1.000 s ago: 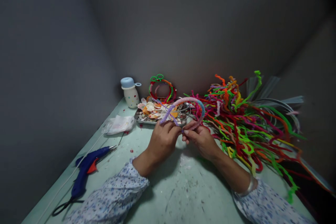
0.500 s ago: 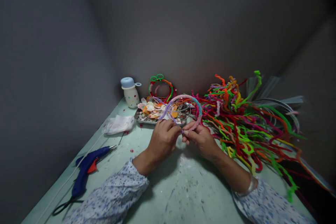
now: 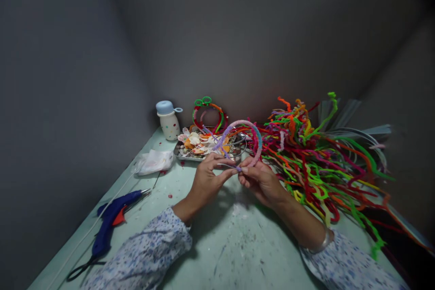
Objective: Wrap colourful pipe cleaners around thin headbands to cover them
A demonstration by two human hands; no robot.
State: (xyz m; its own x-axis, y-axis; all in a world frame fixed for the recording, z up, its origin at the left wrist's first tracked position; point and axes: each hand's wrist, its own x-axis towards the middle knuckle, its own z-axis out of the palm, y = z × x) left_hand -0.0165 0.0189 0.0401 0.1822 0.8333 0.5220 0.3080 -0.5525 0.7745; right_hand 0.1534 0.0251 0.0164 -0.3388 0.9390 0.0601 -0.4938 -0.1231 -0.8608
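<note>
A headband [image 3: 260, 142], wrapped in pink, blue and purple fuzzy pipe cleaner, is held up above the table in front of me. My right hand [image 3: 263, 181] pinches its near right part between thumb and fingers, where a short purple wrap shows. From that wrap a thin bare strip of the band runs leftward into my left hand [image 3: 210, 179]. The left thumb reaches toward the purple wrap while the index finger lies above the strip. A loose purple pipe cleaner end [image 3: 220, 145] stands out near the left side of the band. The other left fingers are partly hidden.
Behind the hands sits a metal tray [image 3: 180, 157] of small decorations. A finished-looking colourful hoop [image 3: 222, 115], a bottle [image 3: 169, 122] and a plastic packet [image 3: 156, 161] are around it. A blue glue gun [image 3: 108, 224] lies left; piled pipe cleaners [image 3: 316, 163] cover the right.
My left thumb and index finger have spread a little, uncovering the thin bare strip between them. The purple wrap now shows at the right fingertips. The headband has shifted slightly.
</note>
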